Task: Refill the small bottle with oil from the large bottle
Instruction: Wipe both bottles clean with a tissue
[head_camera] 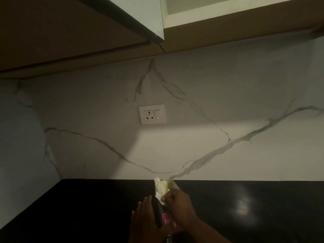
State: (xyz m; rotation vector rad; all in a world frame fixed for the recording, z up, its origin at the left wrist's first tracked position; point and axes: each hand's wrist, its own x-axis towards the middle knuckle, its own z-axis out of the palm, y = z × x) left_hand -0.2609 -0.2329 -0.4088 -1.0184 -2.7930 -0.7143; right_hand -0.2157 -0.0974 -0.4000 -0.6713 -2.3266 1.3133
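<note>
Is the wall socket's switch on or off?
On, apparently: a small red indicator light glows on the wall socket plate, beside the switch rocker.

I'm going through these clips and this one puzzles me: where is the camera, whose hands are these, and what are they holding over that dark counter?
There is one picture, from a camera worn on a person's head, looking forward and down. No machine is involved. The right hand pinches a crumpled pale tissue or cloth at the top of a dark object with pink on it, possibly a bottle; it is too dim to say. The left hand lies flat against its side. Below is a black countertop; behind, a marble-look wall with a socket.
</note>
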